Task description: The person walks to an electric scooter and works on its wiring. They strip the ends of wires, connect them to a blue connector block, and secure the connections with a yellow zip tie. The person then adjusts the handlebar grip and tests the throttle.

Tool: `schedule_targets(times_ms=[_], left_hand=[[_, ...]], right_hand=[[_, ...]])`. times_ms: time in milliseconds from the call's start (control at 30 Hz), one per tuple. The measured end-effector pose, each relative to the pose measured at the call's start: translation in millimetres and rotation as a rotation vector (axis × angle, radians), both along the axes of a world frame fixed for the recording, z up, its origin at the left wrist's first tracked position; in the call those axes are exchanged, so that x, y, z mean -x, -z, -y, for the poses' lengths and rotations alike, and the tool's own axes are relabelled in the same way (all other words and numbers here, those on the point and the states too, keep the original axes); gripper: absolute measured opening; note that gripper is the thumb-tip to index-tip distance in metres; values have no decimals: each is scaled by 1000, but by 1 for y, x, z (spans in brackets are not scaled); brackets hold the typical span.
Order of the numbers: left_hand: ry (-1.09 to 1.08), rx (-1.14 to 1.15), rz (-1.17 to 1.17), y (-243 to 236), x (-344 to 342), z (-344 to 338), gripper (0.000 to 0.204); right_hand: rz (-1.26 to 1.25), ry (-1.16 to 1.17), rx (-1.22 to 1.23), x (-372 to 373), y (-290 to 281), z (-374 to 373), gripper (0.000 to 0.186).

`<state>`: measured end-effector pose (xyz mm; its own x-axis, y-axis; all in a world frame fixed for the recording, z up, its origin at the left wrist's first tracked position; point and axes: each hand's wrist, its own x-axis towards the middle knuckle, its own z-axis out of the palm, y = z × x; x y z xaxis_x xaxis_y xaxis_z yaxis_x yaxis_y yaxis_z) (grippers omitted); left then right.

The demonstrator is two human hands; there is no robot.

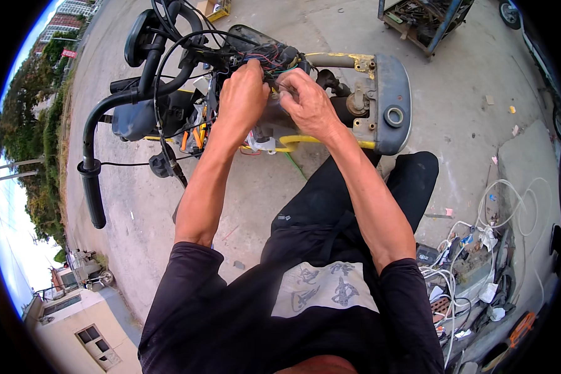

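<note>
At the left, the black handlebar (93, 198) juts past the left end of the stripped yellow frame (294, 142), its cables looping toward the middle; a snagged cable could tug on the work if the bar swings. Just inside that end, orange-handled tools (197, 138) lie close by the left forearm, and a careless elbow might knock them off. Now the left hand (244, 87): fingers curled down at the coloured wires (271, 55), which sit along the frame's far edge, left of its middle. Its fingertips are buried, so I can't tell what it grasps. Right beside it, the right hand (306, 103) bends thumb and forefinger inward; whether a wire is pinched there, I can't tell either. A hard pull could snap a thin strand, and such crowding invites mixing up similar colours. Far right, the dark end panel (389, 81) closes off the frame.
</note>
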<state>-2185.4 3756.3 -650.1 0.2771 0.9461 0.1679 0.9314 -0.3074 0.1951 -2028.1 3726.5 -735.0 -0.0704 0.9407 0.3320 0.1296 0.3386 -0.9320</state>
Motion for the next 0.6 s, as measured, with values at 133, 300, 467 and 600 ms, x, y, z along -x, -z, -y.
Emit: schedule_targets(times_ms=[133,300,467,600], left_hand=[[-53,-41,23,5,1,3,25],[-104,-64,18,7,-1,3,25],[-90,-81,4,8,-4,5,25],[-71,-5,86,1,0,15,23]], right_hand=[[-20,-69,12,-2,2,-3,26],[159,-113,48,-12,-9,-5,27],[189,-46,-8,-8,-3,-4,26],[174,-35,40,-5,-4,-4,25]])
